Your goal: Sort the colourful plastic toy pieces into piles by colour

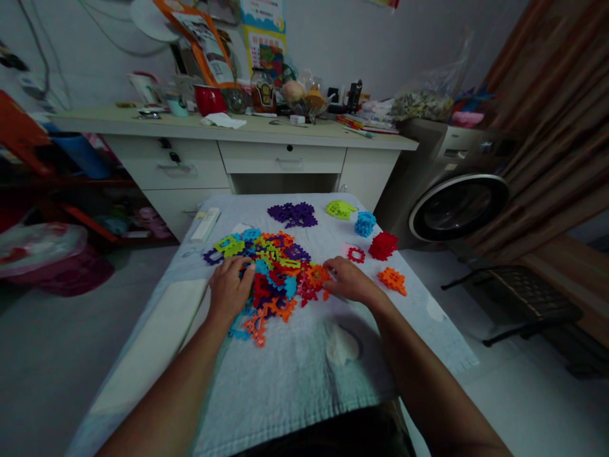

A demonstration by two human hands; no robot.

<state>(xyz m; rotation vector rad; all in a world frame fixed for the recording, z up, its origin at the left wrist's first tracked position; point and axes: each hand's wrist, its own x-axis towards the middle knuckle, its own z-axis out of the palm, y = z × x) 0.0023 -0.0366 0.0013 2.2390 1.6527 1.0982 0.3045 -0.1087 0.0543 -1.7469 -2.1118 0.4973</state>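
Observation:
A mixed heap of plastic interlocking pieces (273,270) in several colours lies in the middle of the cloth-covered table. My left hand (229,285) rests on the heap's left side, thumb and fingers apart, fingertips partly hidden among the pieces. At the right edge, my right hand (351,279) has thumb and fingers bent around an orange interlocking piece (316,277). Behind the heap sits a purple group (292,214). To its right are a yellow-green group (339,209), a blue cluster (365,223), a red cluster (383,245), a single red frame piece (356,254) and an orange group (392,280).
A long white box-like object (206,225) lies at the table's far left. Beyond the table stands a white desk (285,157) with jars and papers. A washing machine (447,184) is at right, a dark stool (518,295) below it, and a pink bin (52,260) at left.

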